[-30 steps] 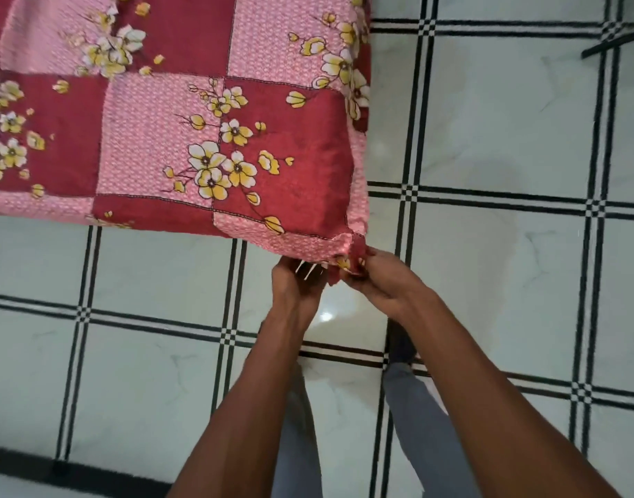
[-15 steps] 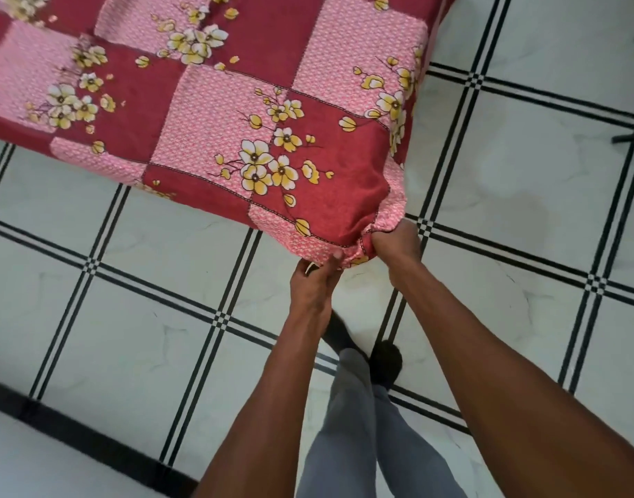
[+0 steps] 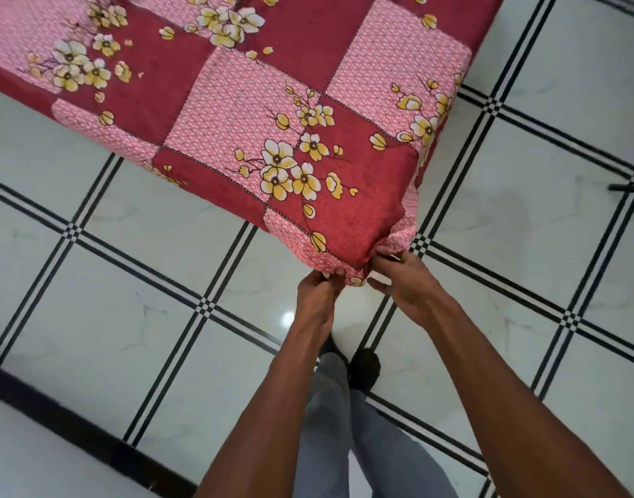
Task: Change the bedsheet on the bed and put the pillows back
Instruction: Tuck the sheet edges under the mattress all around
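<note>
Both hands pinch gathered cloth: the left hand (image 3: 317, 292) and right hand (image 3: 403, 282) grip the bedsheet (image 3: 236, 113) under the bed's near corner. This looks like tucking; next, pull the bunch taut and push it beneath.

The bedsheet (image 3: 236, 113) runs off the top and left edges; fingertips (image 3: 339, 272) of both hands vanish under its gathered corner.

Bedsheet (image 3: 236, 113) red-pink checks, yellow-white flowers; floor (image 3: 93, 289) white, black-lined.
</note>
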Tool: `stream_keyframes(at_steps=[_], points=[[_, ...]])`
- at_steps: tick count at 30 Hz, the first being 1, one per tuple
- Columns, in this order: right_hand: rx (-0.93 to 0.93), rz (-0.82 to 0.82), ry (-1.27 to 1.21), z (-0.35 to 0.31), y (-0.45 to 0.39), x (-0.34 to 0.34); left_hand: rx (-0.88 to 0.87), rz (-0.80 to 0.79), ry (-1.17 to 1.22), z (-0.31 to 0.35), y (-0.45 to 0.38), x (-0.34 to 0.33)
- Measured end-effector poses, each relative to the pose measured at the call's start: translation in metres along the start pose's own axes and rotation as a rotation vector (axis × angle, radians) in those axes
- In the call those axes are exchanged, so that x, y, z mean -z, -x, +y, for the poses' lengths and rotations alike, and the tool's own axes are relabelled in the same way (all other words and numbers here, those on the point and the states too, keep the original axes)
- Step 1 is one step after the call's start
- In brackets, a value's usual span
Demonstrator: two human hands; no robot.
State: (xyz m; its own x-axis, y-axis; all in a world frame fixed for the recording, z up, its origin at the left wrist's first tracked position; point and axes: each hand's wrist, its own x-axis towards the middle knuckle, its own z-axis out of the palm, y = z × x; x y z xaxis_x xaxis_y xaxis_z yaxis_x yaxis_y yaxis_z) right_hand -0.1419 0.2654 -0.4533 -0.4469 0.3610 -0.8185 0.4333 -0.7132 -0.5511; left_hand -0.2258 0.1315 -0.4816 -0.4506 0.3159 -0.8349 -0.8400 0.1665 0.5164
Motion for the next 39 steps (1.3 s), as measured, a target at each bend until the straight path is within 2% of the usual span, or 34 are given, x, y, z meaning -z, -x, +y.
stream_keyframes(at_steps=[3,8,10,13,15,19,23,25,27,29,32,34,36,39], points=[[0.068,0.054,0.145,0.001,-0.005,0.002,-0.055,0.007,-0.012,-0.007,0.001,-0.003],[0.086,-0.036,0.022,-0.003,0.003,0.004,-0.142,-0.07,0.121,-0.008,0.011,-0.009],[0.069,0.017,0.043,-0.005,-0.007,0.002,-0.174,-0.063,0.083,-0.009,0.008,-0.006],[0.048,0.218,0.087,-0.011,-0.036,-0.008,-0.225,0.094,-0.049,-0.006,-0.007,-0.009],[0.022,0.345,0.117,-0.016,-0.05,-0.012,-0.263,0.226,-0.035,-0.005,-0.014,-0.02],[-0.044,0.437,0.034,-0.009,-0.064,-0.014,-0.262,0.321,0.071,-0.012,-0.019,-0.031],[-0.028,0.495,-0.241,-0.019,-0.07,-0.024,-0.282,0.402,-0.06,-0.011,-0.041,-0.027],[-0.063,0.457,-0.288,-0.023,-0.073,-0.021,-0.278,0.416,-0.087,-0.005,-0.047,-0.028],[-0.093,0.365,-0.177,-0.02,-0.071,-0.011,-0.264,0.447,-0.106,-0.008,-0.048,-0.026],[-0.103,0.193,-0.216,-0.018,-0.061,0.002,-0.243,0.489,-0.106,-0.01,-0.049,-0.026],[-0.105,-0.08,-0.47,-0.021,-0.049,0.025,-0.216,0.619,-0.119,-0.009,-0.053,-0.031],[-0.084,-0.191,-0.427,-0.026,-0.049,0.035,-0.198,0.667,-0.119,-0.007,-0.052,-0.035],[-0.088,-0.191,-0.279,-0.03,-0.056,0.032,-0.179,0.676,-0.13,-0.007,-0.052,-0.035],[-0.124,-0.099,-0.234,-0.031,-0.071,0.025,-0.113,0.605,-0.02,-0.005,-0.044,-0.032]])
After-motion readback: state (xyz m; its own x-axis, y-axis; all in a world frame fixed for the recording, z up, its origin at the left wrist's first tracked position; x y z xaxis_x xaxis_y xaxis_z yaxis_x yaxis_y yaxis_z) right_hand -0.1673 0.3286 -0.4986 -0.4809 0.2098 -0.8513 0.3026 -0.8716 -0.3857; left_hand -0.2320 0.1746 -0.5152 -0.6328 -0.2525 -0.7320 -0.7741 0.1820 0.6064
